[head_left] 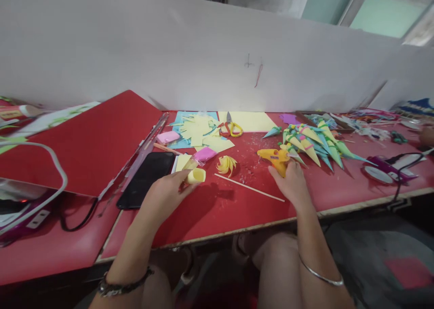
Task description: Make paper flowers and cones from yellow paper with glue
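Note:
Between the fingers of my left hand (171,189) is a small rolled tube of yellow paper (196,176), its open end facing right. My right hand (292,180) grips a yellow hot glue gun (273,157) by the handle, nozzle pointing left. On the red table between both hands lies a curled yellow paper flower (226,165). A thin pale stick (249,187) lies in front of it. Just beyond my left hand is a bright pink packet (204,155). Part of the paper tube is hidden by my fingers.
Yellow paper strips (197,129), scissors (231,127) and a pink block (167,137) lie at the back. Several paper cones (310,142) are piled right. A black phone (149,178) and red board (111,146) lie left. The table's front edge (244,230) runs before my knees.

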### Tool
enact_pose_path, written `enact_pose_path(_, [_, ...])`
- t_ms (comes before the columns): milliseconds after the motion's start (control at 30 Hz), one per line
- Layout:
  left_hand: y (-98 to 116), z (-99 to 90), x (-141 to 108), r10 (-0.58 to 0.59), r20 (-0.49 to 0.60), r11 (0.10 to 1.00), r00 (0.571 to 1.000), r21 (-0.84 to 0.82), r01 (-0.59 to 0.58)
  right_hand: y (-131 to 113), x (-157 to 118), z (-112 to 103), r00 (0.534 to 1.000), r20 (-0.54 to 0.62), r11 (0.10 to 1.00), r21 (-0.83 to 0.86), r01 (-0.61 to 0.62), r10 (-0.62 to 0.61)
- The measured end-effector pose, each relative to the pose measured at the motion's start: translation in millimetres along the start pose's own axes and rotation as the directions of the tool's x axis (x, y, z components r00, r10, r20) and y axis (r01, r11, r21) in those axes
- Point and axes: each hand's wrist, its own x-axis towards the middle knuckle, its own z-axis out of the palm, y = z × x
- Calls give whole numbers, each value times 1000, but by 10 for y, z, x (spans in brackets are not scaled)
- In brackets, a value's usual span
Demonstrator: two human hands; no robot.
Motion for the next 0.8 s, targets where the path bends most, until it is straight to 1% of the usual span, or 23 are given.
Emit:
enact_pose_path(67, [16, -23, -2, -9, 18, 1000, 1000, 1, 9, 0, 3, -33, 988, -153, 998, 59, 3, 6])
enact_pose_path(100, [27, -35, -5, -14, 28, 1000, 1000, 4, 13, -6, 3, -60, 966, -259, 995, 102, 20, 7])
enact_pose_path(133, [40, -45, -8, -19, 40, 1000, 999, 9, 18, -19, -1, -91, 926, -377, 988, 144, 49, 9])
enact_pose_path(167, [52, -51, -12, -23, 54, 1000, 998, 15, 23, -43, -9, -123, 870, -492, 979, 180, 90, 11])
enact_pose_path(200, [65, -52, -15, -24, 70, 1000, 997, 17, 23, -79, -22, -152, 805, -594, 968, 206, 143, 8])
enact_pose_path(233, [76, -49, -18, -17, 82, 1000, 997, 16, 16, -130, -39, -174, 744, -668, 954, 219, 204, -6])
enact_pose_path(267, [84, -41, -20, 0, 88, 1000, 996, 8, -1, -196, -57, -186, 707, -706, 935, 221, 278, -43])
enact_pose_path(300, [90, -30, -21, 25, 89, 1000, 996, -4, -25, -275, -76, -184, 699, -706, 906, 214, 364, -114])
enact_pose_path(333, [93, -15, -20, 53, 84, 998, 995, -19, -52, -366, -92, -170, 726, -654, 867, 217, 449, -212])
enact_pose_path(367, [92, 1, -19, 78, 77, 997, 994, -32, -76, -463, -103, -142, 761, -550, 817, 224, 531, -344])
enact_pose_path(400, [88, 17, -17, 97, 71, 995, 993, -41, -94, -564, -108, -104, 779, -415, 765, 249, 595, -471])
enact_pose_path(433, [81, 32, -13, 110, 70, 993, 991, -48, -106, -661, -104, -58, 780, -261, 724, 291, 625, -569])
enact_pose_path(467, [73, 44, -9, 119, 78, 992, 990, -52, -115, -751, -93, -7, 774, -126, 711, 326, 623, -621])
enact_pose_path(533, [55, 60, 0, 142, 105, 989, 984, -60, -136, -897, -50, 99, 797, 16, 748, 357, 559, -604])
enact_pose_path(567, [47, 64, 4, 159, 123, 986, 980, -63, -152, -948, -21, 149, 808, 69, 770, 359, 527, -585])
enact_pose_path(633, [34, 68, 7, 195, 144, 980, 970, -73, -187, -1010, 36, 236, 829, 138, 811, 343, 473, -542])
enact_pose_path(700, [26, 70, 4, 219, 146, 974, 965, -86, -209, -1026, 80, 295, 844, 156, 832, 329, 446, -514])
enact_pose_path(800, [19, 73, -10, 221, 143, 972, 965, -108, -206, -1001, 105, 323, 861, 140, 842, 331, 425, -489])
